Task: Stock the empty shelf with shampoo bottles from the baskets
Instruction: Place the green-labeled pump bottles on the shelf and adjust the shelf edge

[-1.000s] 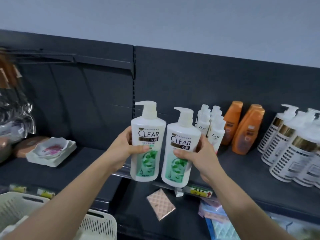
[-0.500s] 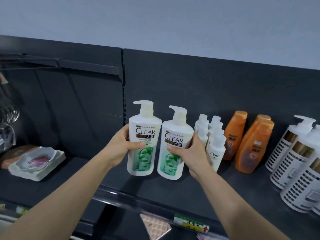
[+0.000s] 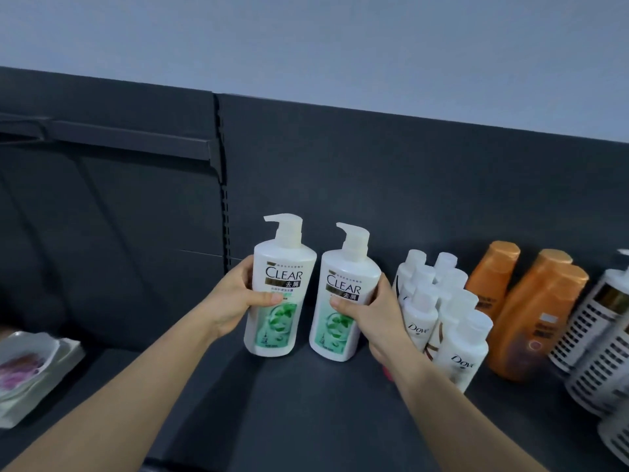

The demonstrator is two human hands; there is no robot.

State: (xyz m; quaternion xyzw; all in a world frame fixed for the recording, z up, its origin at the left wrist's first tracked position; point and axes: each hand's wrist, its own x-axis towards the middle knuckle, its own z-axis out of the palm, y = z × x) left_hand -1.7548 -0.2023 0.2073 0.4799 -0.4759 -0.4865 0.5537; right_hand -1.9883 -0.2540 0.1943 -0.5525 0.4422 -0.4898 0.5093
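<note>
While I am watching from the head camera, the left hand (image 3: 235, 301) is gripping the left Clear bottle (image 3: 277, 325), thumb curled across its label, and the right hand (image 3: 372, 313) is gripping the right Clear bottle (image 3: 335, 332). Both are standing upright over the dark shelf (image 3: 272, 410), just beside the Dove bottles (image 3: 454, 338).

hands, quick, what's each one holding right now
The left hand grips the left shampoo bottle.
The right hand grips the right shampoo bottle.
</note>
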